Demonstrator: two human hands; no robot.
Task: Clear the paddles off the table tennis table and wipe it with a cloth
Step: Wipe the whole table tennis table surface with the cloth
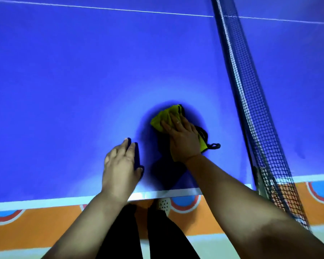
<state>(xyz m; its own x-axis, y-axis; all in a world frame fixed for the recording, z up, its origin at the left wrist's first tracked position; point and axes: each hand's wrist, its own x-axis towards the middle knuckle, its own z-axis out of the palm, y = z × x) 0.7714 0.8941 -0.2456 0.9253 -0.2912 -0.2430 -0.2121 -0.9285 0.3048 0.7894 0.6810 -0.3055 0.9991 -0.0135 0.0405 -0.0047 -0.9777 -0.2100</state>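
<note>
The blue table tennis table (82, 86) fills the view, and no paddles show on it. A yellow cloth (163, 116) with black trim and a small loop lies on the table near the front edge. My right hand (183, 139) presses flat on the cloth with straight fingers. My left hand (122, 165) rests flat on the bare table surface just left of it, holding nothing.
The dark net (251, 109) runs from the top centre down to the right, with its post at the table's side edge. A white line (101, 8) crosses the far surface. Below the white table edge (45, 201) lies an orange patterned floor (36, 230); my legs stand there.
</note>
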